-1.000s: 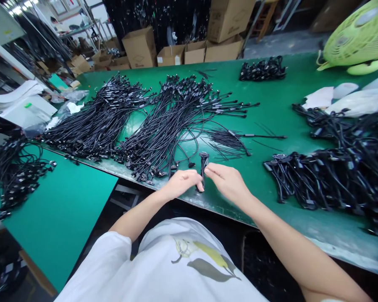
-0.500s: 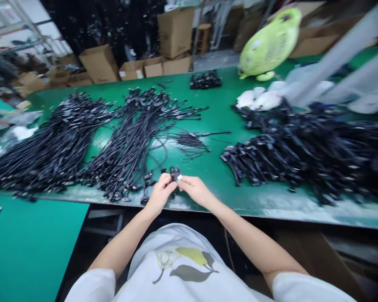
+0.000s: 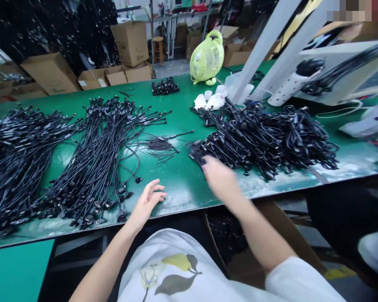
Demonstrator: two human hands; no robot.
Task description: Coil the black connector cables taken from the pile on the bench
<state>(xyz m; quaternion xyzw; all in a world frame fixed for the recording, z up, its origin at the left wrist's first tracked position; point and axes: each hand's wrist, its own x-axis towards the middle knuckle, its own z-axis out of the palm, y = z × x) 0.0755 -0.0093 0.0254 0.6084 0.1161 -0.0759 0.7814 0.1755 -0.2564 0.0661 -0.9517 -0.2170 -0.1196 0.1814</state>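
Note:
My left hand (image 3: 148, 199) hovers over the green table's front edge, fingers apart and slightly curled, with nothing in it. To its left lies a heap of long black cables (image 3: 97, 142) with plugs at their ends. My right hand (image 3: 219, 178) is at the near left end of a pile of bundled black cables (image 3: 258, 134). Motion smears its fingers, and a blurred black cable bundle (image 3: 195, 151) lies just beyond the fingertips; whether they grip it cannot be made out. Thin black strips (image 3: 159, 144) lie between the two heaps.
Another heap of long cables (image 3: 15, 155) covers the table's left end. At the back stand a small black bundle stack (image 3: 165, 86) and a yellow-green fan (image 3: 208, 58). White posts (image 3: 258, 50) rise behind the right pile. Below the edge is an open carton (image 3: 271, 226).
My hands were together at a small cable bundle; now they are apart. The right has moved right to the bundled pile, and the left is empty. The view has turned right.

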